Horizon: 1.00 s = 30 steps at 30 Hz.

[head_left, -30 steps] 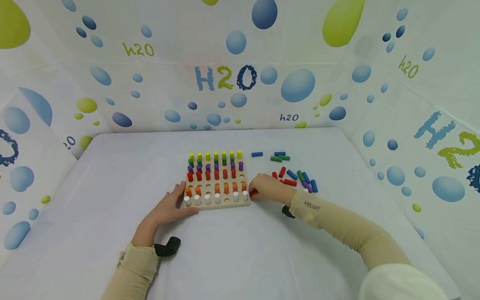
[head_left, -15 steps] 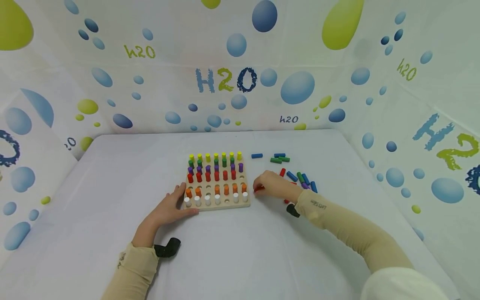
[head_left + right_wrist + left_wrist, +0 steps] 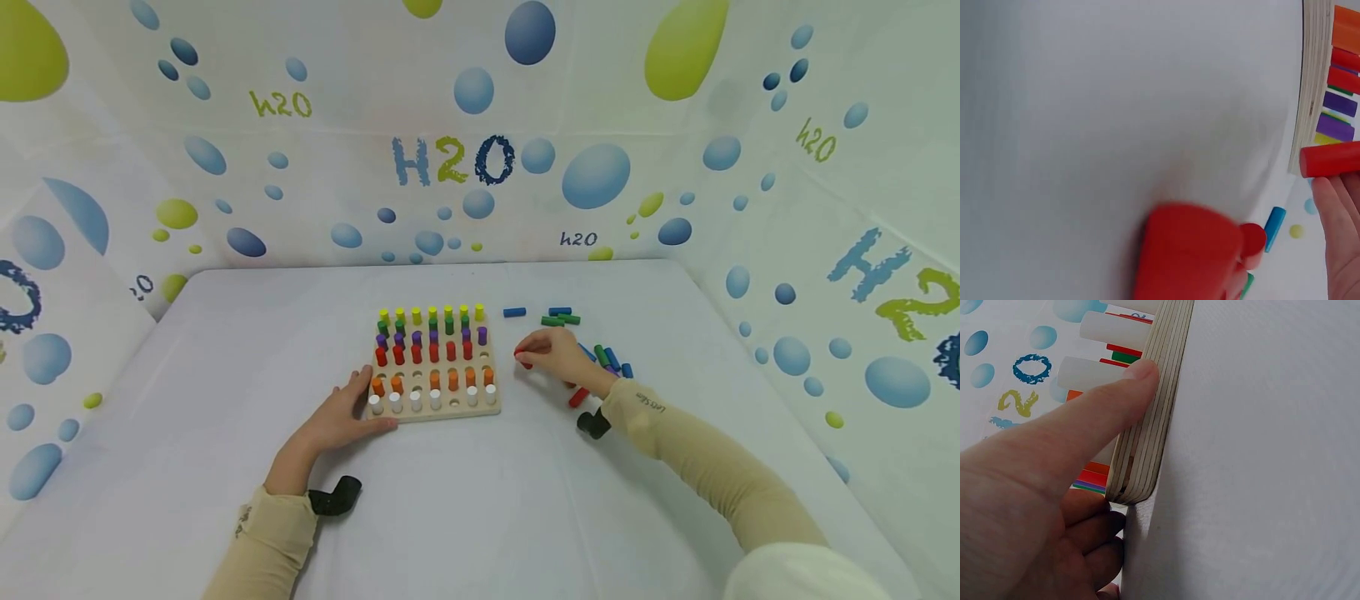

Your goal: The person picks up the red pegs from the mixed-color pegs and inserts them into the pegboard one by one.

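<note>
A wooden pegboard (image 3: 463,408) stands on the table with rows of yellow, green, purple, red, orange and white pegs upright in it. Some of its holes are bare. My left hand (image 3: 343,415) holds the board at its near left corner; the thumb (image 3: 1104,403) lies against the front edge and the fingers are at the left side. To the right of the board, my right hand (image 3: 558,354) pinches a red peg (image 3: 1332,159) between thumb and fingers, off the board. Part of this peg is hidden by the hand in the head view.
Loose pegs lie right of the board: a red peg (image 3: 578,397) by the right wrist, a blue peg (image 3: 627,370) among others, and green pegs (image 3: 570,319) farther back. The right arm hides some. A patterned sheet (image 3: 300,192) hangs behind the white table (image 3: 480,517).
My right hand has moved away from the board's right edge, back and slightly right, with the red peg in its fingers. My left hand has stayed on the board.
</note>
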{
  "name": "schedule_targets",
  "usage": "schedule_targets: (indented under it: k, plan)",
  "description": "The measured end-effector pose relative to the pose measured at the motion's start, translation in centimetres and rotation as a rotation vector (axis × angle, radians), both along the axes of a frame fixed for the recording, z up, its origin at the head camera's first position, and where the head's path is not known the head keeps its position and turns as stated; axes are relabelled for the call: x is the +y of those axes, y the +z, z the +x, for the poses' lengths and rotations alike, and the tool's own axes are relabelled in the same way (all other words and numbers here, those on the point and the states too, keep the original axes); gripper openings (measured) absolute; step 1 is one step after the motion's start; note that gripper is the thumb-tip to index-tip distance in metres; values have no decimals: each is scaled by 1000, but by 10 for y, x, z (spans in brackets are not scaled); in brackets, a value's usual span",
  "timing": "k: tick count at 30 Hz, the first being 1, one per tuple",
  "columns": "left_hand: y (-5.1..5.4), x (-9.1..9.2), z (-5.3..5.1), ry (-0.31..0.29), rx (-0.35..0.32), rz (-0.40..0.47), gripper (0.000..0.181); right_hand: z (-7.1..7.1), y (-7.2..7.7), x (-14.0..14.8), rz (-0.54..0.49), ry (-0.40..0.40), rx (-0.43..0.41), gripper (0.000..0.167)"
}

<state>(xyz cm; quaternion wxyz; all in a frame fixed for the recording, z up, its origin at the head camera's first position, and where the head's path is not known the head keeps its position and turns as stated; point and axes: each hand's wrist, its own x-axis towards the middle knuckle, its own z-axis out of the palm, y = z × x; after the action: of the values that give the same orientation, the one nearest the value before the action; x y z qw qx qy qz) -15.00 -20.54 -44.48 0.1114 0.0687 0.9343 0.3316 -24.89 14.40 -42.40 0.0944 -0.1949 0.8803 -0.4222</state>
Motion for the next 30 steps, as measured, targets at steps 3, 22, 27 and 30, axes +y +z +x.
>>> schedule_targets:
  k: [3,22,27,30]
  plan:
    - [0,0,0,0,1,0,107,-1,-2,-2,-47,-72,-45,21]
    - [-5,0,-2,15,-10,-6,110,-5,-7,-32,-316,-163,-199,30]
    - [-5,-1,-2,11,-7,-4,109,-7,-10,-41,-343,-178,-237,29]
    - [-5,-1,-2,10,-3,-8,109,-9,-11,-45,-377,-192,-277,29]
